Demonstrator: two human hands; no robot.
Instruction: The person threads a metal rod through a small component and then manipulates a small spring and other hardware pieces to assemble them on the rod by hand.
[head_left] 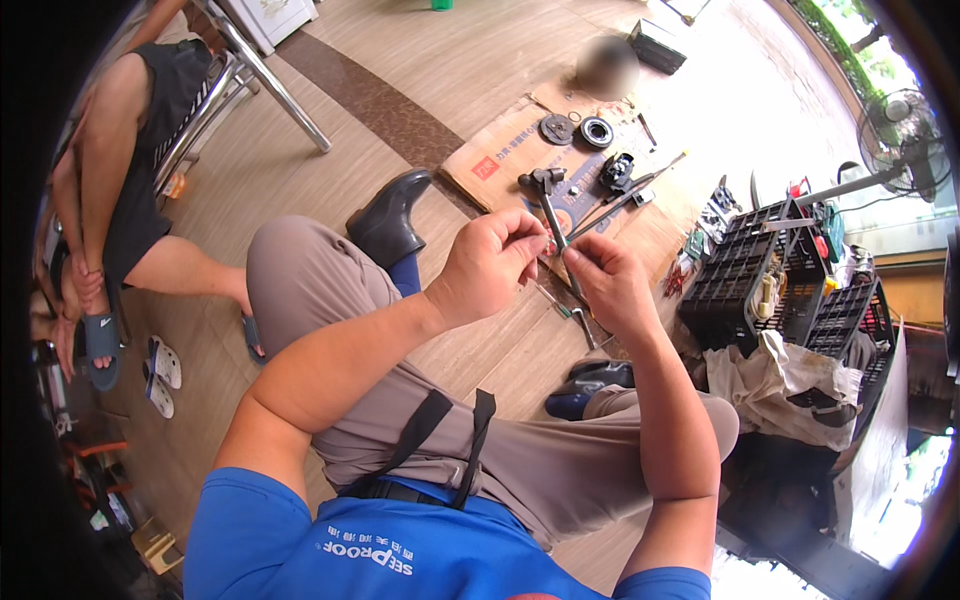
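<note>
My left hand (488,262) and my right hand (612,282) are raised close together over my lap, fingertips nearly meeting. Thumb and fingers are pinched on both sides; whatever small thing lies between them is too small to name. Right behind the fingertips is a hammer (549,200), its dark head away from me and its handle running down between my hands. I cannot tell if my right fingers touch that handle. On the flattened cardboard (497,170) beyond are a dark disc part (557,129), a ring-shaped bearing (596,132) and a black housing (617,172).
Black plastic crates (745,270) of tools stand at the right, a pale cloth (785,385) draped over one. A fan (903,140) is behind them. Another person's leg (115,150) and a metal-framed chair (270,85) are at the left. A small tool (583,328) lies near my boot (390,217).
</note>
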